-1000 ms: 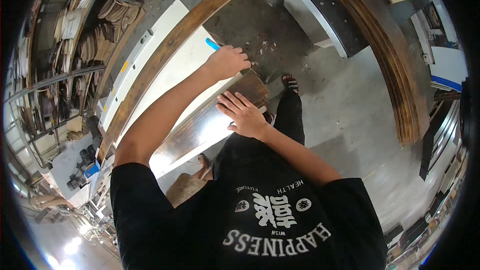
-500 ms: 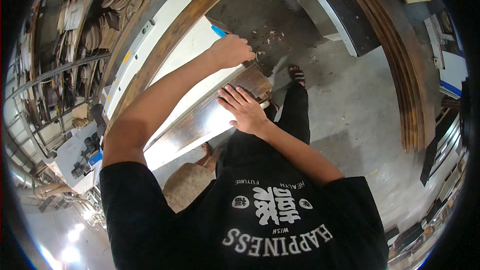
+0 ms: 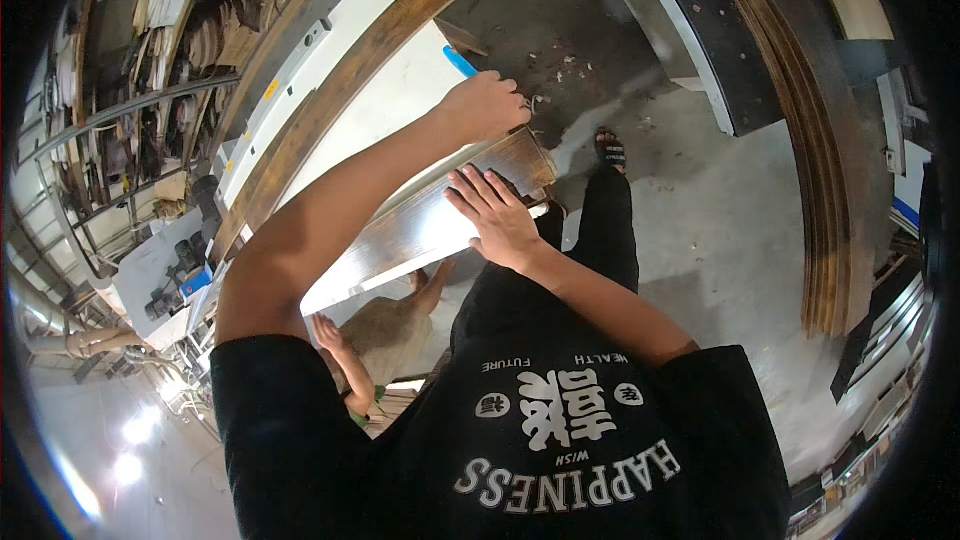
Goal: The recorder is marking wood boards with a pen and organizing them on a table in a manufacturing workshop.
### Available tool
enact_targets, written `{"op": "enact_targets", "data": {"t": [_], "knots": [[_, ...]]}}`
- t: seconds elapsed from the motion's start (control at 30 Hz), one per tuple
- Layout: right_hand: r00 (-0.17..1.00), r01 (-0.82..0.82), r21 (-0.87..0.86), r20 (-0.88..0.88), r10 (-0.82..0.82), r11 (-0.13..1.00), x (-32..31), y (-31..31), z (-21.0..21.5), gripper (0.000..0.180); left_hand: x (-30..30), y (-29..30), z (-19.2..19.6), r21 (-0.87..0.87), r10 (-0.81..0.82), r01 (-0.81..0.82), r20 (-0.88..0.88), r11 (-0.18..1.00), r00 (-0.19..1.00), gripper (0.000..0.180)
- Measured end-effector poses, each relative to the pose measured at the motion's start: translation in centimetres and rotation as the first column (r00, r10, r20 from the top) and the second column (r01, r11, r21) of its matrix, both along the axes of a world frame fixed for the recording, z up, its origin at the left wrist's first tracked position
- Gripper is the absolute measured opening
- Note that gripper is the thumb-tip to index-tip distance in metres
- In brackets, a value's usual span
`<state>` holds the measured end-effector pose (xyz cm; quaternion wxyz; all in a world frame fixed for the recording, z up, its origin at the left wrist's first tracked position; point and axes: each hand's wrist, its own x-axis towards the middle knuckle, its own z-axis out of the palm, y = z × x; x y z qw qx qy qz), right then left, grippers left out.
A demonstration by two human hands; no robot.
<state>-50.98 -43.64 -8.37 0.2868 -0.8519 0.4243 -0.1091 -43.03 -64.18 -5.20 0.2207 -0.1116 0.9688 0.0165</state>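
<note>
A dark brown wooden board [image 3: 400, 237] with a glossy face lies slanting in front of me, along the near edge of a white panel [image 3: 400, 85]. On top of the board near its right end, my right hand [image 3: 500, 225] rests flat with its fingers spread. My left hand [image 3: 483, 105] is closed in a fist just beyond that end, over the panel's edge. From the fist sticks out a bright blue handle [image 3: 460, 62]; the rest of that tool is hidden in my fingers. A thin pale strip [image 3: 537, 102] shows beside the knuckles.
A long curved brown wooden piece [image 3: 385, 35] arches across the panel. Stacked curved brown strips [image 3: 800, 140] hang by a dark table [image 3: 715, 60] at right. A co-worker's hand [image 3: 328, 332] is near the board's left end. Shelves with wood pieces [image 3: 180, 40] stand at left.
The co-worker's hand and arm have come into view at the board's left end. The whole view has shifted slightly; my hands keep nearly the same places on the work.
</note>
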Motion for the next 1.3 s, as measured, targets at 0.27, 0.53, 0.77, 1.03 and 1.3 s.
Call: {"op": "enact_targets", "data": {"t": [0.27, 0.53, 0.77, 1.03, 1.3], "knots": [[1.0, 0.007, 0.011, 0.02, -0.007, 1.0, -0.2, 0.3, -0.8, 0.089, -0.6, 1.5, 0.9, -0.124, 0.011, -0.007, 0.027, 0.992, 1.0, 0.007], [1.0, -0.018, 0.002, 0.012, 0.018, 1.0, -0.1, 0.1, -0.5, 0.083, 1.0, 0.9, -3.5, -0.064, 0.04, -0.023, 0.282, 0.998, 0.959, 0.012], [0.992, -0.019, 0.071, 0.124, 0.01, 0.997, -1.2, -0.4, -1.0, 0.087, 8.3, 1.8, -5.4, 0.048, 0.845, -0.864, -0.24, 0.501, 0.477, 0.033], [0.73, 0.632, 0.347, 0.034, -0.683, 0.693, -5.4, -6.5, -0.4, 0.063, 21.0, 10.3, -7.5, 0.059, 0.91, -0.99, -0.403, 0.127, 0.093, 0.061], [0.65, 0.505, 0.671, 0.119, -0.75, 0.544, -7.9, -9.0, -4.7, 0.038, 23.9, 27.4, -1.5, 0.717, 0.107, -0.605, -0.61, -0.347, -0.785, 0.032]]}}
